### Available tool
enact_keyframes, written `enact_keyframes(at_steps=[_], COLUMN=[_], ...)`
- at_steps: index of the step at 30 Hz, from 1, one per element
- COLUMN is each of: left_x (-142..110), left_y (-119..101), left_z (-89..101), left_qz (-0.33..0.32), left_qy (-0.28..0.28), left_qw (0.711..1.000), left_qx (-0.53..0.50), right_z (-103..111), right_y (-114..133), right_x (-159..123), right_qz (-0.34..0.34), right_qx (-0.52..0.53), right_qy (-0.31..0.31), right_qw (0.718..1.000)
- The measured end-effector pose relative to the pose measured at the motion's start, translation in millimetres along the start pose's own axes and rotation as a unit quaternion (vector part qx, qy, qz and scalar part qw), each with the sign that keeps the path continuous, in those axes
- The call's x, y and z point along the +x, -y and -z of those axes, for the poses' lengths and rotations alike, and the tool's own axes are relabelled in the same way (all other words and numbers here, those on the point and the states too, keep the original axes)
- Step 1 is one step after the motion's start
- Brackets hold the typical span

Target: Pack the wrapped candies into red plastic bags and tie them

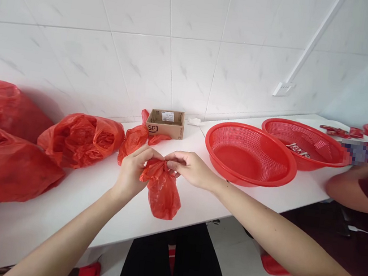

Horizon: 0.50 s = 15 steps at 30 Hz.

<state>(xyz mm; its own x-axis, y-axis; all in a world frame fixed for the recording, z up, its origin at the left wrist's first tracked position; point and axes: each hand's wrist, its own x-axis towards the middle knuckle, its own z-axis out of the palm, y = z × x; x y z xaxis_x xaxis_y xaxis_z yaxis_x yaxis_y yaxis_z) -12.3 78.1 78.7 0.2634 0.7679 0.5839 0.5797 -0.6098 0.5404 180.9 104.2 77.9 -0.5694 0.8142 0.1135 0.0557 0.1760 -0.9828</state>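
Note:
A small red plastic bag [164, 199] hangs over the front part of the white table, its neck gathered between my two hands. My left hand [134, 170] pinches the gathered top from the left, fingers closed. From the right, my right hand [188, 168] grips the neck between thumb and fingers. The lower bag hangs down, crumpled, and what is in it cannot be made out. Just behind my left hand lies another small red bag [133, 140], next to an open cardboard box [165, 128].
Large red bags [6, 169] fill the table's left side, beside an open-mouthed red bag [80, 140]. On the right stand a red basket [247, 182] and a second red basket [316, 164] with packets inside. A person's arm [350, 187] rests at far right. A socket [283, 89] is on the wall.

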Motion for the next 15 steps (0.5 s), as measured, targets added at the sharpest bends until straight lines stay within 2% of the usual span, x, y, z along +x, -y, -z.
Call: enact_keyframes(at_steps=[4,8,12,15], left_x=[0,1,0,0], left_y=[-1,-1,-2,-1], left_z=[6.6,15.4,26.0,31.7], left_qz=[0.042,0.081,0.090,0.136], left_qy=[0.022,0.043,0.004,-0.011], left_qw=[0.999,0.996,0.995,0.990], left_qx=[-0.005,0.017,0.048,0.028], right_z=[-4,-10,-18,-23], right_y=[0,-5,-23,-38], right_x=[2,0,-2,-2], right_qz=[0.021,0.036,0.064,0.066], right_qx=[-0.104,-0.261,-0.347,-0.348], right_qy=[-0.039,-0.069,-0.085,-0.087], right_qw=[0.994,0.962,0.932,0.931])
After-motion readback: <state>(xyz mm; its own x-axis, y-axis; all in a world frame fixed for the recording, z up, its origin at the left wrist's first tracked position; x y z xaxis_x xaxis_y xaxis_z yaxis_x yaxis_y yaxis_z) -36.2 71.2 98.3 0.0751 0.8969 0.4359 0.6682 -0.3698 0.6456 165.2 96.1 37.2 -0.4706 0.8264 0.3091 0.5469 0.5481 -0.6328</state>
